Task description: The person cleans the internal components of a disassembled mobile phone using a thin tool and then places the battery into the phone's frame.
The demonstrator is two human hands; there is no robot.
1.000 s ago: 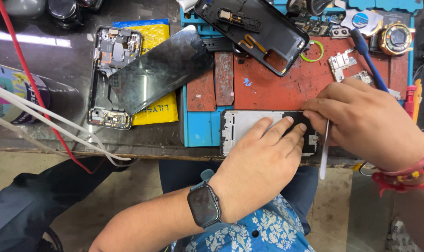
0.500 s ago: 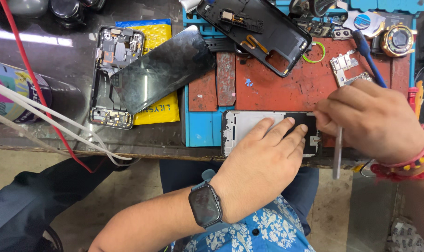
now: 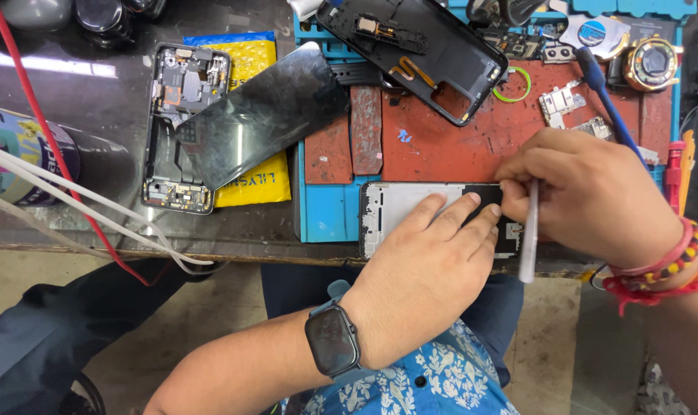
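The phone frame lay at the near edge of the repair mat, pressed flat under the open left hand. The white spudger, pinched in the right hand, had been swung upright against the frame's right end, apparently for prying.

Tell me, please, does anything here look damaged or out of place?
Yes. A loose dark screen panel lies tilted across an opened phone and a yellow pouch. The red mat is worn and scratched.
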